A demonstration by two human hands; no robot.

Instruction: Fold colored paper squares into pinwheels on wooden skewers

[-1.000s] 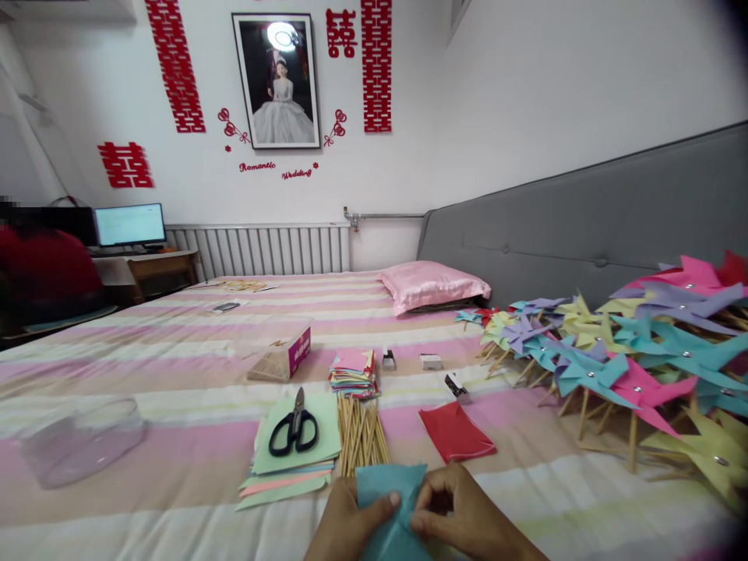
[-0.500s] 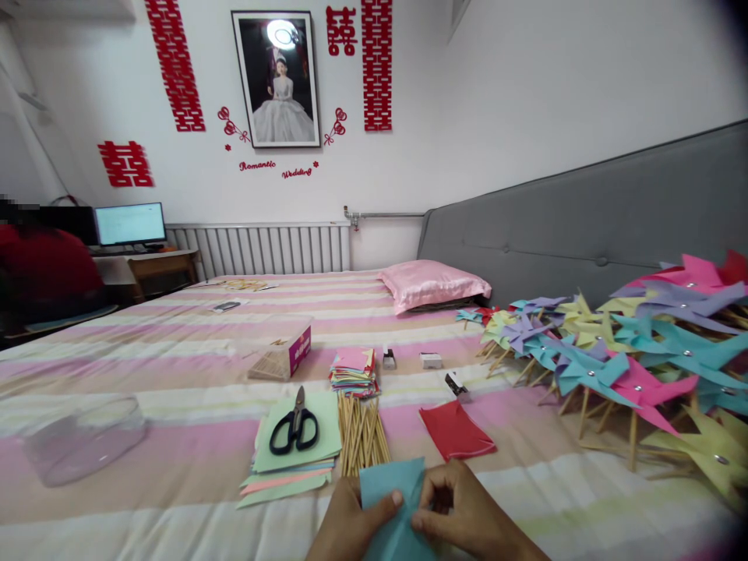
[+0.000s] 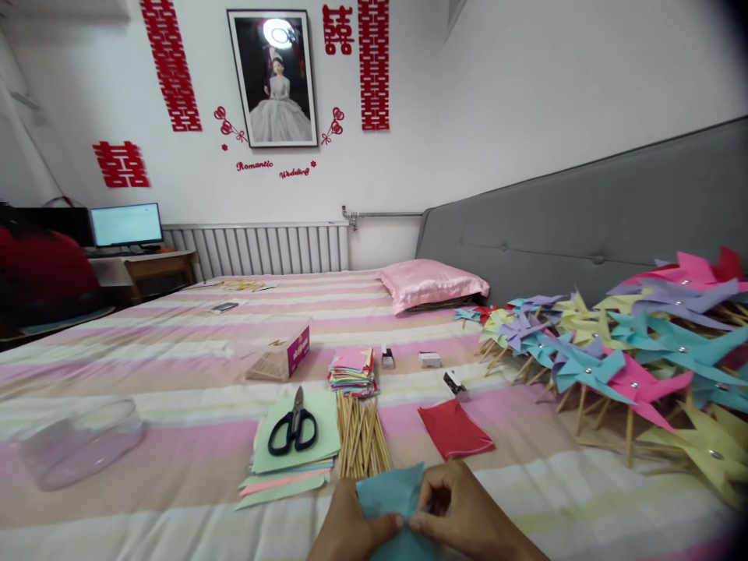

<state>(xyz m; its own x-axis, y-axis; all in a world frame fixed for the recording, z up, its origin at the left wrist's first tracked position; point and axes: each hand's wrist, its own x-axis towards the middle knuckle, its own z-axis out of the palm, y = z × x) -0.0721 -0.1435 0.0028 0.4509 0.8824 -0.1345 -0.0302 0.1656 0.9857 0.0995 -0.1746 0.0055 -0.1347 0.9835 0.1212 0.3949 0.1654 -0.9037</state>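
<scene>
At the bottom of the view, a sheet of blue paper (image 3: 390, 491) is held between both hands. My left hand (image 3: 351, 523) grips its left side, the thumb lying across the front. My right hand (image 3: 459, 510) pinches the paper's right side between thumb and fingertips. The sheet's lower part runs out of view. Just beyond lie a bundle of thin wooden sticks (image 3: 361, 436) and a square of red paper (image 3: 454, 428). To the left, black-handled scissors (image 3: 297, 427) rest on a stack of coloured paper sheets (image 3: 292, 467).
Many finished paper pinwheels (image 3: 625, 374) are heaped at right. A stack of small paper squares (image 3: 352, 372), small boxes (image 3: 429, 359), an open carton (image 3: 289, 357) and a clear plastic container (image 3: 82, 444) lie on the striped bed. A person in red (image 3: 44, 261) sits far left.
My left thumb has shifted down and toward the right fingertips, and the blue paper's upper part tilts slightly. The whole view has moved slightly. Both hands keep hold of the paper.
</scene>
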